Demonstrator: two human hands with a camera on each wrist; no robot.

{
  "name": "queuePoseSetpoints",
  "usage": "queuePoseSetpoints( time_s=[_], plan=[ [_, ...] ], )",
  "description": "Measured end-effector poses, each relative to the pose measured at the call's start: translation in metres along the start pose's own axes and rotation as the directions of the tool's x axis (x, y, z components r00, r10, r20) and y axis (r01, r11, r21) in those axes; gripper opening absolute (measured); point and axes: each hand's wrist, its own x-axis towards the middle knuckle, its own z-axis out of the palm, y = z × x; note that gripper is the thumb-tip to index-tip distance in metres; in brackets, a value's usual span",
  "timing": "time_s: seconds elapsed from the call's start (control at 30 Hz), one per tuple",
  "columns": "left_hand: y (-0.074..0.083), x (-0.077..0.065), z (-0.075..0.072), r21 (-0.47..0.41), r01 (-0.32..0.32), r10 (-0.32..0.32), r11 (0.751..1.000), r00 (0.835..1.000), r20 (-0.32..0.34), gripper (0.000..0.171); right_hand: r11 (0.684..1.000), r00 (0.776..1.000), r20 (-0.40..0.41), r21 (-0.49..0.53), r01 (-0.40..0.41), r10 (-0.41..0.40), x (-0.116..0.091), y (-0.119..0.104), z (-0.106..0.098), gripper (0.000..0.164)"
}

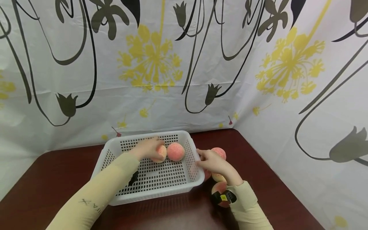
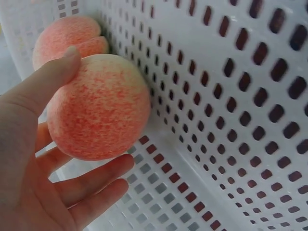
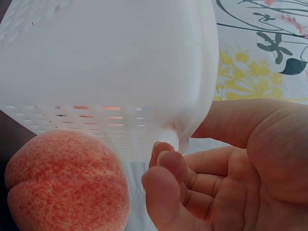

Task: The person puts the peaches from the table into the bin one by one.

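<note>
A white perforated plastic basket [image 1: 155,192] stands on the dark table. Inside it, my left hand [image 1: 146,149] holds a pink and yellow peach [image 2: 101,110], thumb on top and fingers around its side. Right beside that fruit in the basket lies another peach [image 1: 175,151]. My right hand [image 1: 214,162] grips the basket's right rim; in the right wrist view the thumb is on one side of the rim and curled fingers [image 3: 163,187] on the other. Under and around this hand, several peaches sit outside the basket, one of them [image 3: 67,183] close to its wall.
The dark red-brown table [image 1: 256,179] extends to both sides of the basket. Behind and to the right hangs a white curtain [image 1: 161,105] with a floral print. A peach [image 1: 219,187] lies by the black band [image 1: 228,196] at my right wrist.
</note>
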Motion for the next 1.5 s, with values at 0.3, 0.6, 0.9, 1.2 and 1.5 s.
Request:
queuePoseSetpoints(
  time_s=[0.3,0.6,0.9,1.2,1.5],
  plan=[
    [-0.0018,-0.0047,0.0011,0.063,-0.015,0.014,0.998,1.000,0.008,0.077,1.000,1.000,-0.001,-0.012,0.008,-0.008,0.0005,-0.0012,0.0002,0.060],
    [-0.0060,-0.0048,-0.0015,0.090,-0.020,0.017,0.996,1.000,0.026,0.081,1.000,1.000,-0.007,-0.018,0.003,-0.003,0.0005,-0.0015,-0.0004,0.059],
    [-0.0053,-0.0059,0.0003,-0.018,-0.024,0.024,1.000,0.999,0.028,0.073,1.000,1.000,-0.010,-0.021,0.008,-0.008,0.0012,-0.0006,0.0007,0.060],
    [-0.0042,-0.0039,0.0002,-0.020,-0.047,0.047,0.999,0.999,0.012,0.073,1.000,1.000,-0.001,0.002,0.005,-0.005,0.0001,-0.0005,-0.0015,0.060],
    [-0.0061,-0.0095,0.0026,-0.044,-0.049,0.050,0.998,0.999,0.015,0.084,1.000,1.000,-0.002,0.005,0.010,-0.010,-0.0007,0.0007,-0.0013,0.059]
  ],
)
